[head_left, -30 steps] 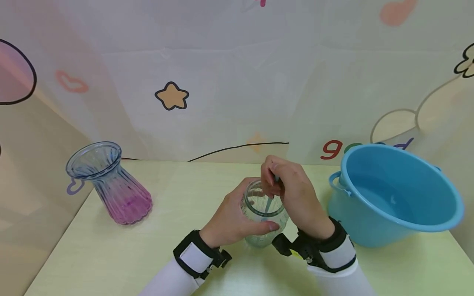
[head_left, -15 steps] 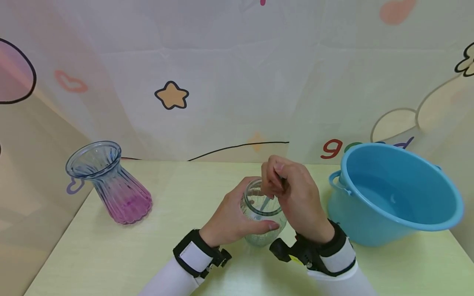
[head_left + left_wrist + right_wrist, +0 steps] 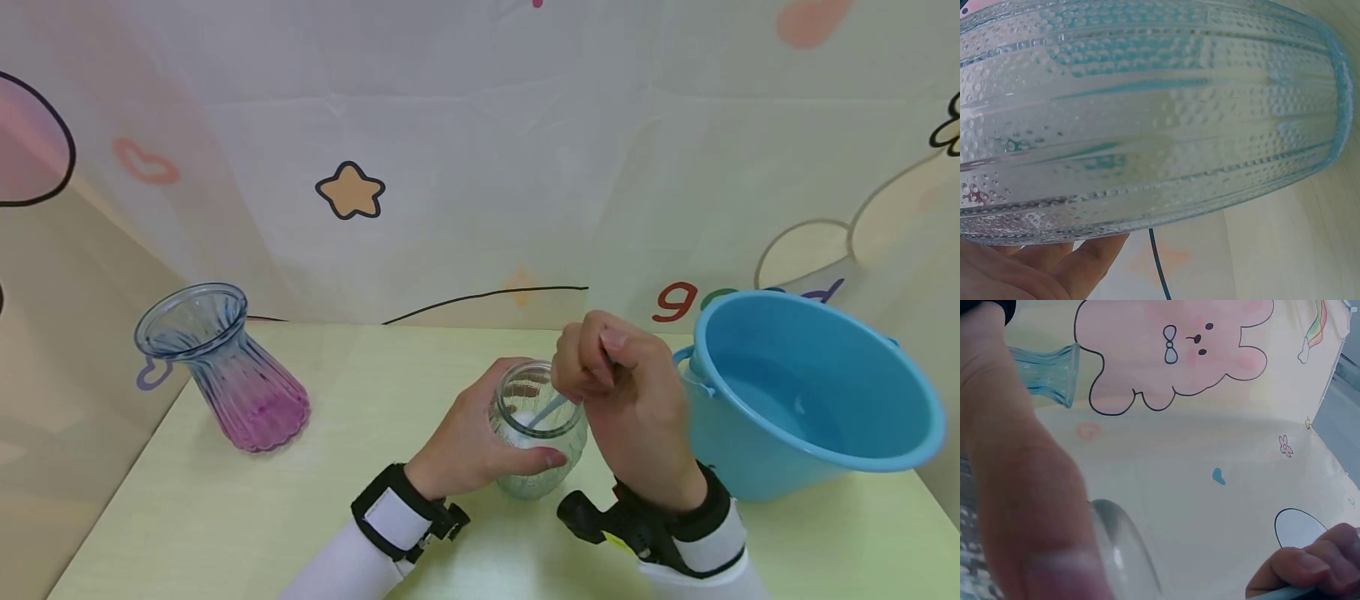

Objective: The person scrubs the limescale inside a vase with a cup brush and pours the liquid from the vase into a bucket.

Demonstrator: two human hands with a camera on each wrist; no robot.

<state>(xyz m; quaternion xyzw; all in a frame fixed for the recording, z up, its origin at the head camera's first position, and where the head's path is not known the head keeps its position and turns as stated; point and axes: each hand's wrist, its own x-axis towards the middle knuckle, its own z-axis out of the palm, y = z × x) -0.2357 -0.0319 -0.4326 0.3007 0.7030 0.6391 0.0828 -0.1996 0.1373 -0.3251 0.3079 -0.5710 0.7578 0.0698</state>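
Note:
A small clear dimpled glass jar (image 3: 538,442) stands on the pale green table (image 3: 315,517) in the head view. My left hand (image 3: 468,442) wraps around its side, thumb across the front. The jar's textured wall (image 3: 1147,119) fills the left wrist view, with my fingers (image 3: 1054,269) below it. My right hand (image 3: 618,392) is above the jar's right rim and pinches a thin light-blue stick (image 3: 546,411) that slants down into the jar's mouth, where something white shows. The right wrist view shows a blurred finger (image 3: 1029,506), the jar's rim (image 3: 1125,544) and fingertips (image 3: 1310,565) on the stick.
A blue plastic bucket (image 3: 810,392) stands close on the right, almost touching my right hand. A ribbed glass vase (image 3: 225,371), blue on top and purple below, stands at the table's left. A patterned curtain (image 3: 480,150) hangs behind the table.
My right hand has shifted right and lifted slightly, tilting the stick more steeply across the jar's mouth. The left hand and the jar have stayed put.

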